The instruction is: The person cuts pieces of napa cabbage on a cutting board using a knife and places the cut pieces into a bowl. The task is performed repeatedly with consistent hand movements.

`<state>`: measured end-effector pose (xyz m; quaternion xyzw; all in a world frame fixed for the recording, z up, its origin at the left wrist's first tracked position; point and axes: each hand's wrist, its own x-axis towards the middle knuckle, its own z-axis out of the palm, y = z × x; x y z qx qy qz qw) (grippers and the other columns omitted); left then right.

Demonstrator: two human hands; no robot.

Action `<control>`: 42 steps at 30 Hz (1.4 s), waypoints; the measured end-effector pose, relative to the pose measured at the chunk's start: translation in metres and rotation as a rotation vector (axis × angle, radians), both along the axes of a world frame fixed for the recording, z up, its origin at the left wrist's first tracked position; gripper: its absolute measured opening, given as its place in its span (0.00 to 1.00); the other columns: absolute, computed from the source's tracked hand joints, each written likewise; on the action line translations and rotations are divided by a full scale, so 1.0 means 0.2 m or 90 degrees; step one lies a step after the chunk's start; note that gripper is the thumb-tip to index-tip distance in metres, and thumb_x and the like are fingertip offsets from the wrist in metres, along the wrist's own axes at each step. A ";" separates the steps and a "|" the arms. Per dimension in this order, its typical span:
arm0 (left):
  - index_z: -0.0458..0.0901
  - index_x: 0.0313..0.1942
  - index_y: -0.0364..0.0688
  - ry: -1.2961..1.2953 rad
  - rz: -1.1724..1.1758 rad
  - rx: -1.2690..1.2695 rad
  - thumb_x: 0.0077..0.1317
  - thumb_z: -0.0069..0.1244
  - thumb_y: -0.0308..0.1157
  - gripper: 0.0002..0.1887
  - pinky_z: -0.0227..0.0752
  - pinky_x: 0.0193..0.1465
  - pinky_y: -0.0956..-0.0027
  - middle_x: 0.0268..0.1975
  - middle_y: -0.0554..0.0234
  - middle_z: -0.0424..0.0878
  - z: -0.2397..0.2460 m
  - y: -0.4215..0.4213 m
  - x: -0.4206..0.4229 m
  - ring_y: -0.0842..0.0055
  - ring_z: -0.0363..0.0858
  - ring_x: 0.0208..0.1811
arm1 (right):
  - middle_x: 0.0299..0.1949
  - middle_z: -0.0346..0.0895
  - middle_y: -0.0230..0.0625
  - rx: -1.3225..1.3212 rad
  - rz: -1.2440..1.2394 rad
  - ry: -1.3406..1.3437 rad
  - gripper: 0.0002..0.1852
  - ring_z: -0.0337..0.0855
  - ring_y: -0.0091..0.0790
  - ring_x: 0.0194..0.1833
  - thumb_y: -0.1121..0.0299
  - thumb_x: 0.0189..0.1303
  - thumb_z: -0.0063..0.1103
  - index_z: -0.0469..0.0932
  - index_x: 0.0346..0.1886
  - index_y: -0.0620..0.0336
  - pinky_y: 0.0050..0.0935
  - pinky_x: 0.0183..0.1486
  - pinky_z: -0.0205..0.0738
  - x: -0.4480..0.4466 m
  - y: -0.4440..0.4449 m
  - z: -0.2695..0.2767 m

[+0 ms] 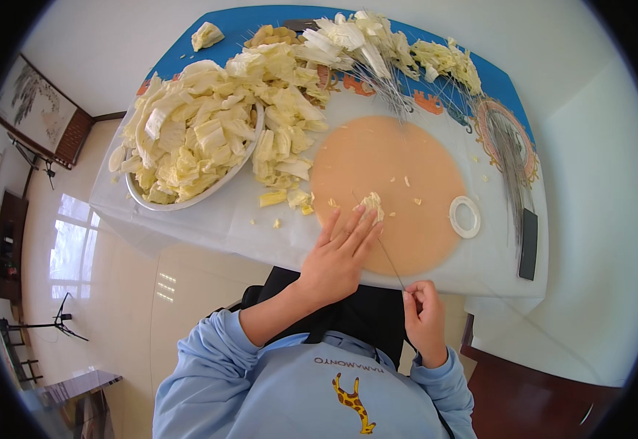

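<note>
A thin metal skewer [390,261] slants across a round tan board [390,159], its near end pinched in the fingers of my right hand [426,315] at the table's front edge. The far part of the skewer runs up to a small piece of pale napa cabbage [373,204]. My left hand [336,260] lies flat with extended fingers over that cabbage, pressing it against the board. My fingers hide part of the piece, so how far the skewer passes through it cannot be seen. Small cabbage scraps [407,180] dot the board.
A metal basin [198,206] heaped with cabbage leaves stands at left, more leaves [286,137] beside it. Loaded skewers [385,49] lie at the back. Bare skewers [508,164], a dark flat bar [528,244] and a white ring [465,217] are at right.
</note>
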<state>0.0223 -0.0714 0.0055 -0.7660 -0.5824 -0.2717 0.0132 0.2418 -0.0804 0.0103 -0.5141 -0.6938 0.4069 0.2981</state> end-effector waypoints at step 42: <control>0.85 0.36 0.37 -0.255 0.116 -0.013 0.55 0.59 0.22 0.08 0.72 0.39 0.68 0.32 0.62 0.82 0.21 0.33 -0.61 0.72 0.79 0.34 | 0.21 0.70 0.29 0.020 -0.115 0.114 0.02 0.64 0.15 0.23 0.77 0.67 0.53 0.70 0.38 0.64 0.18 0.25 0.57 0.13 -0.06 -0.07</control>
